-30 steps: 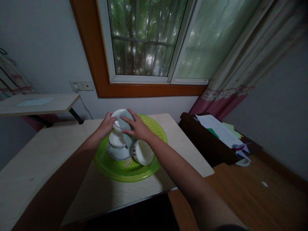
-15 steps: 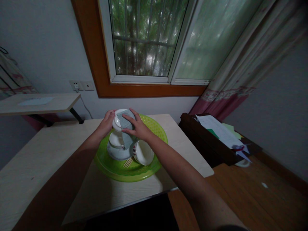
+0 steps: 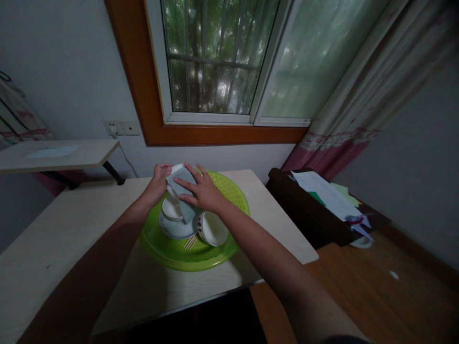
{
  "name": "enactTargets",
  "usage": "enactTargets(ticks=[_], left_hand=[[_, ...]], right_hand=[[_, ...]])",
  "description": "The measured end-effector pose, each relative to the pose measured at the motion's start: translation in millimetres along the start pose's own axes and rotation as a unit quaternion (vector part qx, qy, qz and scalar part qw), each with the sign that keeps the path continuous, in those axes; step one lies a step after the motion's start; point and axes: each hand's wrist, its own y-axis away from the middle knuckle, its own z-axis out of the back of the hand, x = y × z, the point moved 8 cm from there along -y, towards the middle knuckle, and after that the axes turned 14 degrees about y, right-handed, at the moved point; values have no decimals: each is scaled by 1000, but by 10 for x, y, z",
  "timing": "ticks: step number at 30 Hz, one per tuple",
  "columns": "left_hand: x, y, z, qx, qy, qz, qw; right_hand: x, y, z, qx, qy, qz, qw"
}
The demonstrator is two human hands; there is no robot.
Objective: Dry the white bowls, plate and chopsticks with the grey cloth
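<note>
My left hand (image 3: 158, 182) grips the left rim of a white bowl (image 3: 171, 190), raised and tipped above a green plastic tray (image 3: 201, 263). With spread fingers, my right hand (image 3: 201, 190) presses a grey-blue cloth (image 3: 182, 180) against the bowl, covering most of it. The cloth's loose end hangs in front of the dishes. Below, a second white bowl (image 3: 172, 209) sits on a pale plate (image 3: 175, 230). To its right, a flower-patterned bowl (image 3: 215, 229) lies on its side, opening toward me. Several chopsticks (image 3: 191, 242) lie beside it.
The tray rests on a pale wooden table (image 3: 86, 229). A small raised shelf (image 3: 89, 153) stands at the left, with a paper on it. At the right, papers (image 3: 319, 186) lie on a dark cabinet (image 3: 297, 210). A window (image 3: 218, 62) is behind.
My right hand has slid the cloth leftward across the bowl, so it now covers more of it. My left hand keeps hold of the bowl, nearly in place.
</note>
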Motion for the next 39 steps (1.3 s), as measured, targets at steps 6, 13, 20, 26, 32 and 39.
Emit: enactTargets(ticks=[6, 13, 20, 26, 32, 39], left_hand=[[-71, 1, 37, -29, 20, -15, 999], [-63, -55, 160, -78, 36, -56, 995], [-17, -35, 84, -38, 22, -33, 998], [-67, -26, 55, -40, 25, -28, 999], [-83, -23, 84, -54, 17, -28, 998], [-148, 50, -83, 1, 3, -18, 1000]], right_hand=[[-128, 3, 132, -49, 13, -61, 997], [-225, 46, 188, -72, 4, -52, 996], [27, 19, 139, -20, 26, 14, 999], [-207, 20, 117, -53, 5, -81, 995], [-454, 87, -60, -59, -137, -165, 975], [-534, 119, -351, -3, -262, -204, 943]])
